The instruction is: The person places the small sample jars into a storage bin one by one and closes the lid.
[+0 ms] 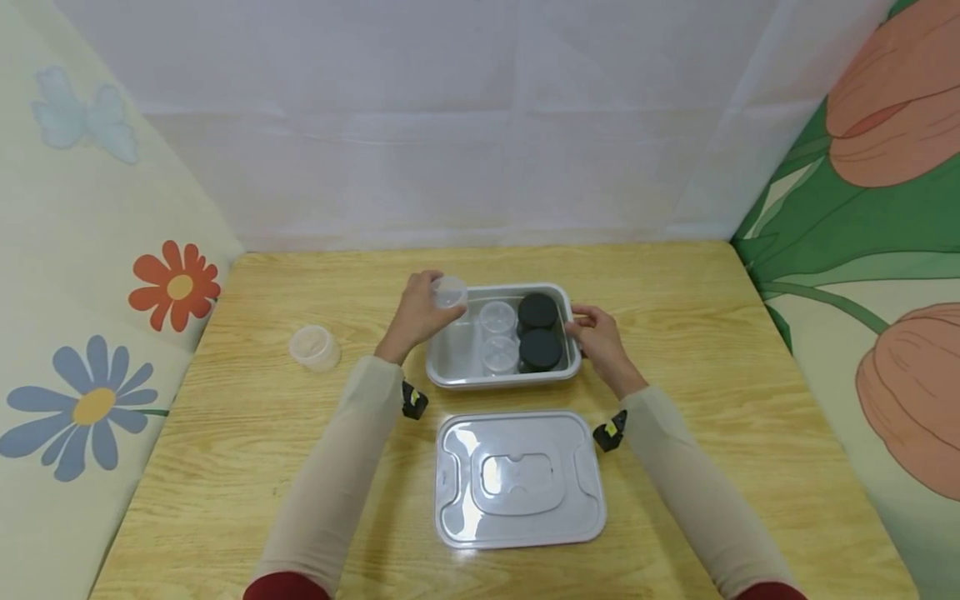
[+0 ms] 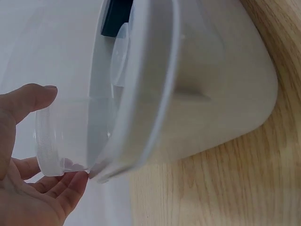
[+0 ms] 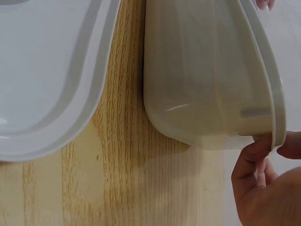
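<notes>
My left hand (image 1: pixel 422 315) grips a small clear plastic jar (image 1: pixel 449 292) with a ribbed lid, over the left end of a white rectangular container (image 1: pixel 455 358). In the left wrist view the jar (image 2: pixel 75 134) lies sideways between thumb and fingers, right at the container's rim. Inside the container are clear jars (image 1: pixel 498 317) in the middle and two black-lidded jars (image 1: pixel 538 350) at the right end. My right hand (image 1: pixel 602 343) pinches the container's right rim, thumb above and fingers beneath, as the right wrist view shows.
Another clear jar (image 1: pixel 315 348) stands on the wooden table (image 1: pixel 262 467) to the left. A translucent rectangular lid (image 1: pixel 520 521) lies flat in front of the container. A white cloth backdrop (image 1: pixel 450 167) hangs behind the table, with flower-printed panels (image 1: pixel 847 275) at the sides.
</notes>
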`<state>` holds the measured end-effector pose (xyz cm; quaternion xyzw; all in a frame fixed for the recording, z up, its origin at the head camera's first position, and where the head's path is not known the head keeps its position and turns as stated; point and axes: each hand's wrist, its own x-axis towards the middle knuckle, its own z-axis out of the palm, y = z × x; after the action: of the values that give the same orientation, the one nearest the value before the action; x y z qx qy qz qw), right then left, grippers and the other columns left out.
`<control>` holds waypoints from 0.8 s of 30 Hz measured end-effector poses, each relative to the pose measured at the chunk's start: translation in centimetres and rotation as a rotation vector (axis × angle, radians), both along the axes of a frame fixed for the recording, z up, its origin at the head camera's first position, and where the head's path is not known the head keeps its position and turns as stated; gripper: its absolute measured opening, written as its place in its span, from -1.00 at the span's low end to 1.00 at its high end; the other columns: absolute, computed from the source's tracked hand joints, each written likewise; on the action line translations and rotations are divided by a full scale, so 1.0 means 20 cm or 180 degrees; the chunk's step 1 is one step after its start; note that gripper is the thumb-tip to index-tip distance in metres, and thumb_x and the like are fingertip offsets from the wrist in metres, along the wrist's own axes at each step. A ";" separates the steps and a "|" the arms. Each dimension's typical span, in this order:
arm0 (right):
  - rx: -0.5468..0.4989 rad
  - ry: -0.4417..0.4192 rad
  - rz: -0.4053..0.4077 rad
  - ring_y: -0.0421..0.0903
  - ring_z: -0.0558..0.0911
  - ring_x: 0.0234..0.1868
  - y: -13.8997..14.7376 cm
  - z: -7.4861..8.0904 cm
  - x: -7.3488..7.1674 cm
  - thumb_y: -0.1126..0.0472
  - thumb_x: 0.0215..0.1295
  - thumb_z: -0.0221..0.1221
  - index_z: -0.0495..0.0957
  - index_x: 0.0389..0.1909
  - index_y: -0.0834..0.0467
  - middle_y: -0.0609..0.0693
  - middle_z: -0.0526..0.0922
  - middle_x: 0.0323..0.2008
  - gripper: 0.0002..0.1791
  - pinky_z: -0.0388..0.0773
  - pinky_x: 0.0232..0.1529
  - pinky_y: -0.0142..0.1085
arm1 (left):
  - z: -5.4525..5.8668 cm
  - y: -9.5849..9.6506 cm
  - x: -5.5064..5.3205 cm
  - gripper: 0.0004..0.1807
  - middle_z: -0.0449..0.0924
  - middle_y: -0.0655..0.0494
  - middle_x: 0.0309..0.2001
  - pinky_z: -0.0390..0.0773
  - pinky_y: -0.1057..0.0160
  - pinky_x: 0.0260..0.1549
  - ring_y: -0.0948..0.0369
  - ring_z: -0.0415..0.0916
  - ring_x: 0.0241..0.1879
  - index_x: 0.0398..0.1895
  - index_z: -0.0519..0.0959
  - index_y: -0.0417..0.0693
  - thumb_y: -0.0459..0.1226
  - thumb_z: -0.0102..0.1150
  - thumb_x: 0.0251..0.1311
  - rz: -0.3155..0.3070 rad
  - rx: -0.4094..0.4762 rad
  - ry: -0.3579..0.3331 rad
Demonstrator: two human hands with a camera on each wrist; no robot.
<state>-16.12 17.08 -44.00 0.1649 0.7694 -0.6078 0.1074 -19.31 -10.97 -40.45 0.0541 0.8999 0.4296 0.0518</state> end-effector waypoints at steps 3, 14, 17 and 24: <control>-0.0007 -0.0017 -0.0004 -0.25 0.49 -0.37 0.00 0.00 0.00 0.34 0.32 0.07 0.37 0.26 0.20 0.00 0.46 -0.21 -0.53 0.47 -0.53 -0.45 | -0.01 0.00 0.00 -0.18 0.27 -0.31 0.17 0.56 -0.07 -0.03 -0.14 0.39 0.05 0.31 0.22 -0.35 -0.20 0.35 0.01 -0.0033 -0.0076 0.0003; -0.0057 -0.0038 -0.0018 -0.25 0.47 -0.35 0.00 0.00 0.00 0.34 0.33 0.07 0.36 0.27 0.20 -0.03 0.43 -0.23 -0.53 0.46 -0.54 -0.46 | -0.04 0.01 -0.01 -0.18 0.26 -0.32 0.18 0.57 -0.05 -0.05 -0.14 0.38 0.04 0.30 0.24 -0.35 -0.21 0.37 -0.01 -0.0091 -0.0301 0.0070; -0.0045 -0.0031 -0.0011 -0.25 0.46 -0.35 0.00 0.00 -0.01 0.34 0.34 0.06 0.36 0.27 0.20 -0.04 0.43 -0.24 -0.53 0.46 -0.53 -0.46 | -0.06 0.01 0.00 -0.17 0.27 -0.32 0.17 0.56 -0.06 -0.04 -0.13 0.36 0.06 0.29 0.26 -0.36 -0.21 0.39 -0.05 -0.0083 -0.0358 0.0137; -0.0063 -0.0016 -0.0002 -0.25 0.47 -0.35 0.00 0.00 0.00 0.34 0.34 0.06 0.35 0.27 0.20 -0.04 0.43 -0.24 -0.53 0.48 -0.51 -0.46 | -0.08 0.02 0.00 -0.18 0.28 -0.32 0.15 0.52 -0.04 0.01 -0.13 0.29 0.10 0.26 0.30 -0.39 -0.21 0.41 -0.07 -0.0121 -0.0478 0.0235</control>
<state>-16.21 17.12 -44.09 0.1655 0.7630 -0.6150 0.1107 -19.30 -10.62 -41.98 0.0829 0.9297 0.3576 0.0307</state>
